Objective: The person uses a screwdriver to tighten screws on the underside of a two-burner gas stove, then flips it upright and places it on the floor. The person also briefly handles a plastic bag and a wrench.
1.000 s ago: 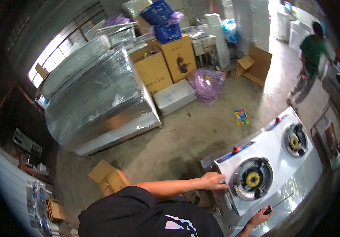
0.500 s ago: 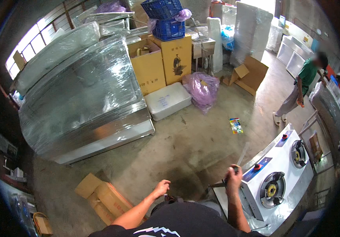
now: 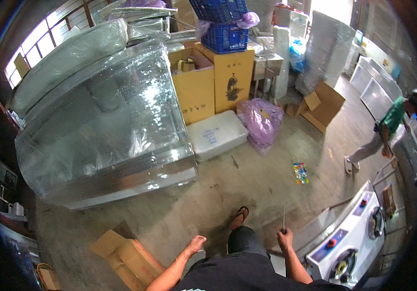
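Note:
In my right hand [image 3: 285,239] is a screwdriver [image 3: 283,218], its thin shaft pointing up and away from me. The fingers are closed round its dark handle. My left hand [image 3: 196,245] hangs in front of my body at the left with its fingers curled closed. Whether anything small is inside it is hidden. To the right of my right hand stands a white two-burner gas stove [image 3: 361,234] with red knobs and black burner rings. Neither hand touches it.
A flattened cardboard box [image 3: 130,257] lies at lower left. Film-wrapped metal equipment [image 3: 116,126] fills the left. Beyond are yellow cartons [image 3: 234,82], blue crates [image 3: 224,38], a purple plastic bundle [image 3: 261,123] and a colourful packet [image 3: 301,173]. Another person [image 3: 392,121] bends at right.
My view has swung left and I have stepped forward, one sandalled foot now showing. My right hand has come away from the stove with the screwdriver. The other person has bent further down.

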### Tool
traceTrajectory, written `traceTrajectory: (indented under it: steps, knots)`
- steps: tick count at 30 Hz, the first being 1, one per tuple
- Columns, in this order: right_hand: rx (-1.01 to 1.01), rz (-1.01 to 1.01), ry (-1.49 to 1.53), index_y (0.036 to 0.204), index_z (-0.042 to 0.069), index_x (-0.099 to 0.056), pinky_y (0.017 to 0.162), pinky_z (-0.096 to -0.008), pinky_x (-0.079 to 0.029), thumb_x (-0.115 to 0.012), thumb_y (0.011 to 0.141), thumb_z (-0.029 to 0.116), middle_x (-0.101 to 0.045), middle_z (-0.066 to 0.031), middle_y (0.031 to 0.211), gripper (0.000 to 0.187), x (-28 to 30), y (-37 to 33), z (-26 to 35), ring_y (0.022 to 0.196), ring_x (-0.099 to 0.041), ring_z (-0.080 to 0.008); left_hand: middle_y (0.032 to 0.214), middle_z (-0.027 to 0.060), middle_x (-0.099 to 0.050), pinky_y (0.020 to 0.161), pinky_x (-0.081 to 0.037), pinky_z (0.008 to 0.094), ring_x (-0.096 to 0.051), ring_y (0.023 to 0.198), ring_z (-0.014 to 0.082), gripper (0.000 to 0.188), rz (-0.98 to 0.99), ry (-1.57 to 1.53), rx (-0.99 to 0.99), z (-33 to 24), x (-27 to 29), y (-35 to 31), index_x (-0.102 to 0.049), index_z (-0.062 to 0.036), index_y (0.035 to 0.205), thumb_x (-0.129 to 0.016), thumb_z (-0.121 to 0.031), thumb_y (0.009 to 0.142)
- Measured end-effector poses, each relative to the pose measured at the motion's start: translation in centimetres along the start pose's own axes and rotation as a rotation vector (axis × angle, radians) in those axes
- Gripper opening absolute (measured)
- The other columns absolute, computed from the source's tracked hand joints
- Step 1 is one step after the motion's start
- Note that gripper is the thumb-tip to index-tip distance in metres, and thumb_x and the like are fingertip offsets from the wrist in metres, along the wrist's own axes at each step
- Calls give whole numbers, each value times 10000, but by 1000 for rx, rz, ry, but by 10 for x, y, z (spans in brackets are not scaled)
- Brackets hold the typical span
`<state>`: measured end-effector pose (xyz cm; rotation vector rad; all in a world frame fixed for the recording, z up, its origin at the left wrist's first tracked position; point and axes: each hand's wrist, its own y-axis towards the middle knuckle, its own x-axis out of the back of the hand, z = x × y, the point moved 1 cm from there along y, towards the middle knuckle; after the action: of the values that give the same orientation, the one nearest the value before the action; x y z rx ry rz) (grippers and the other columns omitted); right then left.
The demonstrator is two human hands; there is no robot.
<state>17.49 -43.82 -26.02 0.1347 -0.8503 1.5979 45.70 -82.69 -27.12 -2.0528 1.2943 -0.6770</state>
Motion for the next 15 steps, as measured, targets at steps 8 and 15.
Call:
traceTrajectory:
  steps: [8, 15]
  knots:
    - [54, 571, -729, 1188, 74, -657, 817, -423, -517, -682, 877, 336, -664, -131, 1093, 408, -22, 162, -149, 998, -615, -290, 1017, 166, -654, 702, -514, 407, -629, 881, 263, 448, -36, 537, -86, -141, 50, 163, -513, -42, 1306, -613, -160, 886]
    - [-410, 293, -277, 1015, 46, -613, 571, -415, -497, -727, 873, 283, -650, -136, 745, 299, -73, 318, 85, 615, -614, -253, 1086, 240, -676, 862, -507, 432, -665, 992, 365, 312, -189, 371, -222, -374, 72, 282, -594, -30, 1188, -563, -191, 923]
